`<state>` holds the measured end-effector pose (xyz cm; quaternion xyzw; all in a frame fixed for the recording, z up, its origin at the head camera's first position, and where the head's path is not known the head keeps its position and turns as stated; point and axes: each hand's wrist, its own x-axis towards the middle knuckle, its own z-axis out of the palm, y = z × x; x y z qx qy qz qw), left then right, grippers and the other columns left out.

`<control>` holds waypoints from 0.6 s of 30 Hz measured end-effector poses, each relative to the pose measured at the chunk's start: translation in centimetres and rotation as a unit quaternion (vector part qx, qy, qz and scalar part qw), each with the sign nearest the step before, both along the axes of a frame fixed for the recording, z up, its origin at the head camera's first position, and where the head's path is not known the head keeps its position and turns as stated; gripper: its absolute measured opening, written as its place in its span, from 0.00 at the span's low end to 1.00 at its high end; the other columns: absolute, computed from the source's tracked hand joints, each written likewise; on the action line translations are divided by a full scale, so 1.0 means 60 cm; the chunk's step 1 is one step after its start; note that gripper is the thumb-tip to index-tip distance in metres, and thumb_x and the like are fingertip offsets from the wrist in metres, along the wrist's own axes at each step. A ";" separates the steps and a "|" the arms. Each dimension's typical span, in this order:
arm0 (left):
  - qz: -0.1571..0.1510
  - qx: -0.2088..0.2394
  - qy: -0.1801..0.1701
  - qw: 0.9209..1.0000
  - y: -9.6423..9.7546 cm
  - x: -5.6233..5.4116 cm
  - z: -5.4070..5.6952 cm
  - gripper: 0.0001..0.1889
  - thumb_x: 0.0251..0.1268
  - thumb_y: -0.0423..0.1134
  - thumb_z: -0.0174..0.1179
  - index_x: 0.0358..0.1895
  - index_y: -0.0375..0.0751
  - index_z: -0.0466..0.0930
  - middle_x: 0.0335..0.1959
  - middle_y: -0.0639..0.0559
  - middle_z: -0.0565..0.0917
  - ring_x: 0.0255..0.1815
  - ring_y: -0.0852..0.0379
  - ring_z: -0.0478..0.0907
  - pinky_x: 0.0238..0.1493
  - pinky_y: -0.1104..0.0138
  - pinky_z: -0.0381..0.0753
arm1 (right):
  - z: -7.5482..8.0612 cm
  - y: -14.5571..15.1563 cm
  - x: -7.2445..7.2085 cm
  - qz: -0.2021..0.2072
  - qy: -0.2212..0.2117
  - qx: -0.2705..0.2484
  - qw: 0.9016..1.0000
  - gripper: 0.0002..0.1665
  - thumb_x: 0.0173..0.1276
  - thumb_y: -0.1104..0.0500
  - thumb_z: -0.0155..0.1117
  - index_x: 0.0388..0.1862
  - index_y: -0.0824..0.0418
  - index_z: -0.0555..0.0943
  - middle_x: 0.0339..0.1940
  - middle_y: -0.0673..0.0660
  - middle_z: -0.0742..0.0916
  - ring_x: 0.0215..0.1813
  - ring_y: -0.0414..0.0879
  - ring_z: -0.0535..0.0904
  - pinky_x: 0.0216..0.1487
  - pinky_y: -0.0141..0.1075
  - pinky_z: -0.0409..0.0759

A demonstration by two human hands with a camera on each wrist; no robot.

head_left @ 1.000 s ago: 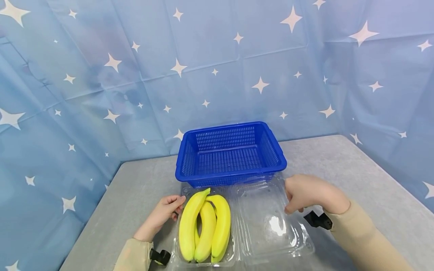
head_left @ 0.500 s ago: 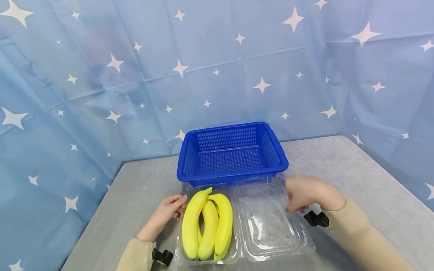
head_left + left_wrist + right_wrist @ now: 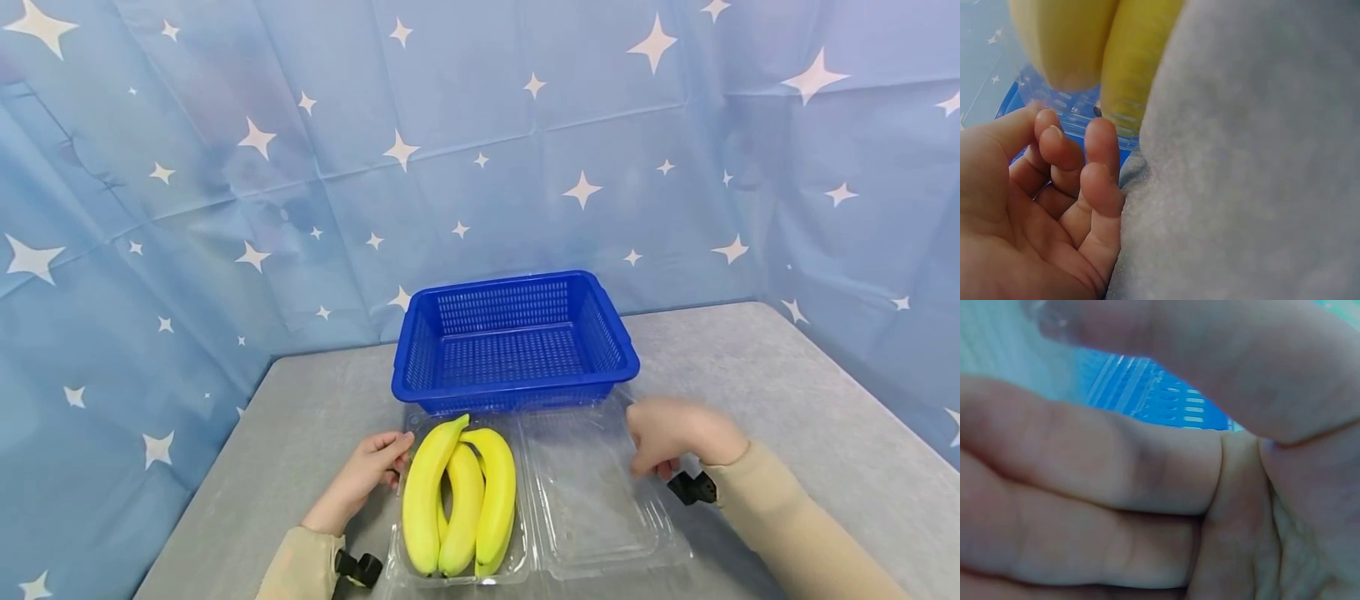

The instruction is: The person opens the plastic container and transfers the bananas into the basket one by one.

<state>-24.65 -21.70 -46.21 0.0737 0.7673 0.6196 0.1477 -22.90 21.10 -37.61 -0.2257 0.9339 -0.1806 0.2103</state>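
Note:
A clear plastic clamshell box (image 3: 396,550) lies unfolded at the front of the table, with several yellow bananas (image 3: 461,500) in its left half. Its see-through lid (image 3: 592,508) extends to the right of them. My left hand (image 3: 372,465) pinches the box's left rim between thumb and index finger; the left wrist view shows the other fingers (image 3: 1100,147) loosely curled below the bananas. At the lid's right edge, my right hand (image 3: 678,433) grips the plastic with thumb and bent fingers. The right wrist view shows mostly those fingers (image 3: 1085,456) close up.
Right behind the box stands a blue perforated plastic basket (image 3: 517,390) with nothing in it. The grey table (image 3: 315,417) reaches back to a blue curtain (image 3: 450,108) with white stars. A black wrist camera (image 3: 360,569) is strapped on each arm.
My right hand has shifted slightly left, and the lid's right edge has moved in with it. The left hand keeps its hold on the rim. The bananas stay in place.

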 end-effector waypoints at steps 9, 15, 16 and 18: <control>-0.001 0.008 0.001 1.000 0.001 0.003 0.001 0.18 0.74 0.48 0.53 0.25 0.43 0.72 0.21 0.53 0.73 0.19 0.60 0.70 0.21 0.70 0.74 | -0.021 -0.003 -0.004 -0.013 -0.017 0.020 1.000 0.12 0.44 0.65 0.66 0.06 0.59 0.77 0.06 0.50 0.79 0.11 0.44 0.77 0.18 0.35 0.75; -0.015 0.030 -0.002 0.999 -0.003 0.003 -0.004 0.16 0.73 0.46 0.54 0.27 0.42 0.73 0.21 0.53 0.75 0.19 0.61 0.71 0.22 0.70 0.75 | -0.029 -0.006 -0.007 -0.017 -0.031 0.020 0.999 0.11 0.44 0.65 0.67 0.07 0.59 0.79 0.08 0.50 0.80 0.12 0.44 0.78 0.18 0.36 0.78; -0.019 0.034 0.000 0.999 -0.004 0.003 -0.005 0.15 0.73 0.46 0.54 0.28 0.42 0.74 0.21 0.53 0.75 0.19 0.61 0.72 0.22 0.70 0.75 | -0.030 -0.006 -0.007 -0.017 -0.034 0.020 0.999 0.11 0.45 0.65 0.68 0.08 0.59 0.79 0.08 0.50 0.80 0.12 0.44 0.78 0.18 0.36 0.78; -0.028 0.043 0.003 0.999 -0.007 0.004 -0.007 0.13 0.73 0.43 0.55 0.29 0.41 0.74 0.21 0.53 0.75 0.20 0.61 0.72 0.22 0.70 0.75 | -0.032 -0.007 -0.009 -0.018 -0.038 0.024 0.999 0.11 0.46 0.64 0.68 0.08 0.59 0.79 0.09 0.50 0.81 0.12 0.44 0.78 0.19 0.36 0.79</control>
